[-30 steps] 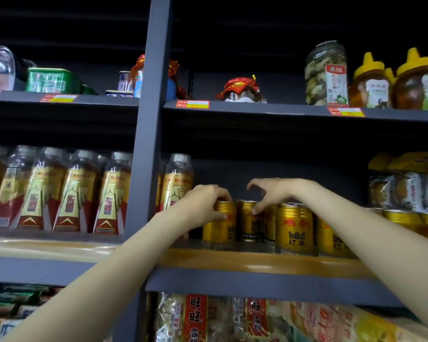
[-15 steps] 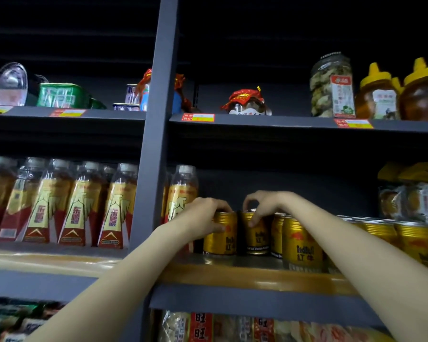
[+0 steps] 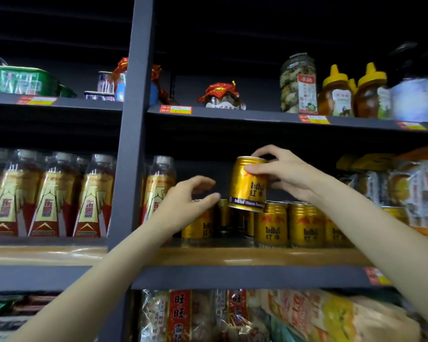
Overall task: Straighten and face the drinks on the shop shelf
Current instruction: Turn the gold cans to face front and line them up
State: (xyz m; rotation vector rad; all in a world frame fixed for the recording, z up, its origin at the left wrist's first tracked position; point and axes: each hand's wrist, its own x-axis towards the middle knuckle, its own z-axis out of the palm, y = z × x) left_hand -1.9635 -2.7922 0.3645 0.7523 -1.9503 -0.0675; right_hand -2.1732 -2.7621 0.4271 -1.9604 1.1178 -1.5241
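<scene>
A gold can is held clear of the shelf, lifted above the row of cans and tilted a little, its printed label turned toward the camera. It is gripped near the top by the right hand, the thumb across the front and the fingers curled over the rim and behind. The left hand is held in front of the leftmost can, its fingers bent and spread; nothing is seen to be grasped by it, and whether that can is touched cannot be told.

A dark gap is left in the front row between the leftmost can and the next ones, and this is judged to be where the lifted can belongs. For the step to be done well, the can should be brought upright before it is lowered, so that the neighbours are not knocked by its base. The label should be kept to the front while the can is set down, and the base placed level with the fronts of the other cans. The leftmost can may be steadied by the left hand meanwhile. The bottles beside the post are already stood facing forward.
</scene>
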